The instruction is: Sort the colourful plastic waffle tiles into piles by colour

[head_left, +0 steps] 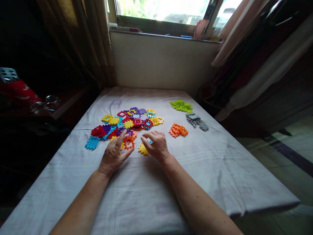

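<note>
My left hand (113,155) is at the near edge of a mixed pile of toothed plastic building tiles (128,124). Its thumb and fingers are spread apart around an orange window-frame tile (128,142); the thumb tip is close to that tile's lower edge, and I cannot tell whether it touches. To the right, my right hand (157,145) hovers with curved fingers, thumb and forefinger apart. Below its thumb lies a yellow tile (143,149), partly covered, with a bit of light blue tile (150,142) showing behind the fingers.
Single-colour groups lie to the right: orange tiles (178,130), grey tiles (197,121) and green tiles (181,106). A blue tile (92,142) sits at the pile's left end. A pale cloth (207,182) covers the table, which meets the wall (161,62) under a window.
</note>
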Demonstrator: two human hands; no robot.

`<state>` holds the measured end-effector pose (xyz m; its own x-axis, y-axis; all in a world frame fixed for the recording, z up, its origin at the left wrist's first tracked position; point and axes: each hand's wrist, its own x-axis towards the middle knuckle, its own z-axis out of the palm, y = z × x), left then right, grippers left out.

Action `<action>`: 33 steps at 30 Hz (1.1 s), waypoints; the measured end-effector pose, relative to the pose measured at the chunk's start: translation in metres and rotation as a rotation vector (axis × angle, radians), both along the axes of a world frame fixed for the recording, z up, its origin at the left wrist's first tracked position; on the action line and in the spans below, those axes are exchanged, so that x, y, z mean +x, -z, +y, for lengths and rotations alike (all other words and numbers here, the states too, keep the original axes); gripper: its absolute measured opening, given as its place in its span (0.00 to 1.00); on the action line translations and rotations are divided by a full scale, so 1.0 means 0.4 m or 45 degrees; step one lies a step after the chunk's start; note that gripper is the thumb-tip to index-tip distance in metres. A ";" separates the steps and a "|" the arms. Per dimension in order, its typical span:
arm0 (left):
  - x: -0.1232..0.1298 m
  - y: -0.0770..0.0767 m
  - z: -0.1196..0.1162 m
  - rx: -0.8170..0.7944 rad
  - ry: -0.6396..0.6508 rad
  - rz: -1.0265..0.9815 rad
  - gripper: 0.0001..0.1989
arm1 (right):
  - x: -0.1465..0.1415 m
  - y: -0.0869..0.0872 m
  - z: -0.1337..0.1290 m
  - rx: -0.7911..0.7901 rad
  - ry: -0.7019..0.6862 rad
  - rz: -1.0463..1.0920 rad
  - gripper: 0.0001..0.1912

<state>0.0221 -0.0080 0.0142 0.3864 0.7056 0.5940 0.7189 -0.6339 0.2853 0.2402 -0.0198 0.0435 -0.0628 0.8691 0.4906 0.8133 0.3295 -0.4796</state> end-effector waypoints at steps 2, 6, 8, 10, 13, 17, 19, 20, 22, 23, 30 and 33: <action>0.007 0.006 -0.002 0.029 0.015 0.028 0.41 | -0.024 -0.004 -0.007 -0.048 -0.036 0.021 0.07; 0.019 0.007 -0.006 0.092 0.049 0.060 0.40 | -0.034 -0.003 -0.006 -0.143 -0.084 0.133 0.05; 0.024 0.001 -0.008 0.130 0.076 0.064 0.41 | -0.035 0.002 -0.003 -0.176 -0.092 0.214 0.04; 0.028 -0.006 -0.009 0.171 0.085 0.068 0.41 | -0.039 0.008 -0.003 -0.188 -0.108 0.290 0.04; 0.036 -0.016 -0.013 0.233 0.103 0.081 0.40 | -0.047 0.014 0.000 -0.168 -0.149 0.375 0.04; 0.048 -0.022 -0.020 0.217 0.101 0.074 0.41 | 0.002 0.007 0.022 -0.013 -0.079 0.430 0.06; 0.053 -0.020 -0.025 0.190 0.110 0.088 0.39 | 0.072 0.004 0.038 0.120 0.115 0.402 0.08; 0.056 -0.018 -0.027 0.178 0.130 0.110 0.37 | 0.117 0.004 0.045 0.174 0.243 0.352 0.09; 0.065 -0.010 -0.033 0.159 0.200 0.184 0.32 | 0.210 0.011 0.052 0.250 0.528 0.216 0.10; 0.072 -0.005 -0.036 0.150 0.241 0.231 0.30 | 0.254 0.018 0.052 0.262 0.655 0.164 0.10; 0.121 0.020 -0.056 -0.058 0.413 0.496 0.26 | 0.358 0.077 0.049 0.169 0.993 0.035 0.12; 0.124 0.019 -0.060 -0.143 0.398 0.505 0.26 | 0.336 0.087 0.050 0.091 0.918 -0.007 0.12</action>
